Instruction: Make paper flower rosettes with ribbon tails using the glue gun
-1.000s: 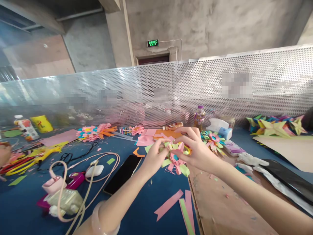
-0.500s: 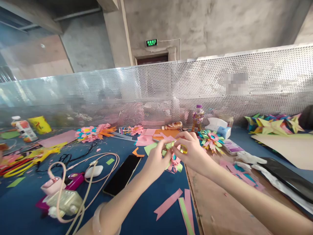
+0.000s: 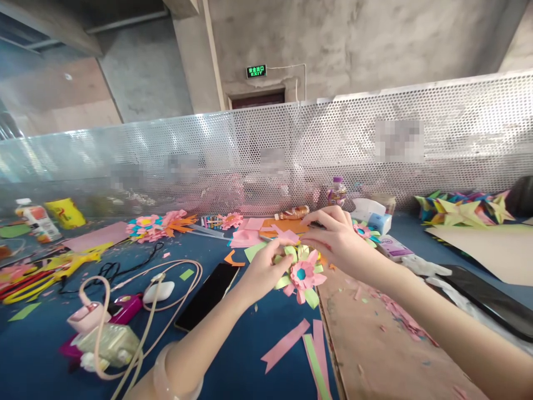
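My left hand (image 3: 268, 269) is closed on the edge of a paper flower (image 3: 312, 276), its thumb and fingers pinching the pale green petals. The flower has pink inner petals, a blue centre and green outer petals, and it faces me. My right hand (image 3: 335, 236) is just above and to the right of it, fingers bent, partly covering the flower's upper right side. A small dark thing (image 3: 317, 224) shows between the right fingers, too small to name. Pink paper strips (image 3: 287, 345) and a green strip (image 3: 315, 366) lie on the blue table below.
A black phone (image 3: 207, 297) lies left of my left forearm, with cables and a charger (image 3: 89, 319) beyond it. Finished paper flowers (image 3: 145, 228), a drink bottle (image 3: 336, 191), tissues (image 3: 370, 215) and paper stars (image 3: 462, 213) line the back. A brown board (image 3: 366, 344) is at right.
The flower has turned to face me and shows more fully between my hands. My right hand has lifted slightly and shifted right, its fingers drawing away from the petals.
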Motion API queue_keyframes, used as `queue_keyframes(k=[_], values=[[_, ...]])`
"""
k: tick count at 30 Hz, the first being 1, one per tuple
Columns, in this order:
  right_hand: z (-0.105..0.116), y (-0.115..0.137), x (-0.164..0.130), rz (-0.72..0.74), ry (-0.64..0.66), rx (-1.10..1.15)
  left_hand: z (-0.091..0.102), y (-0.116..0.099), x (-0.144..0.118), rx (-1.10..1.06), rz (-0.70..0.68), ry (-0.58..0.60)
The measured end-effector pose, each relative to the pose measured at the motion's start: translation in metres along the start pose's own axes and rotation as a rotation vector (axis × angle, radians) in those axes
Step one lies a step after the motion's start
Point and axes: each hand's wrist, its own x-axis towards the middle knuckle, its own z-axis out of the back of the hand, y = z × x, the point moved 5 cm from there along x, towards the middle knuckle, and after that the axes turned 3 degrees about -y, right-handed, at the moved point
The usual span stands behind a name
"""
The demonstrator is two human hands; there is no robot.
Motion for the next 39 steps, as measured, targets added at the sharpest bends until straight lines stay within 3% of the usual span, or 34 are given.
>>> queue_keyframes(k=[13, 39], values=[[0.0020, 0.0027, -0.0003, 0.040, 0.057, 0.009, -0.0056, -0.0048, -0.0007, -0.085, -0.015, 0.098], [0.0063, 0.0038, 0.0006, 0.043, 0.146, 0.090, -0.0021, -0.0070, -0.0036, -0.157, 0.006, 0.102]])
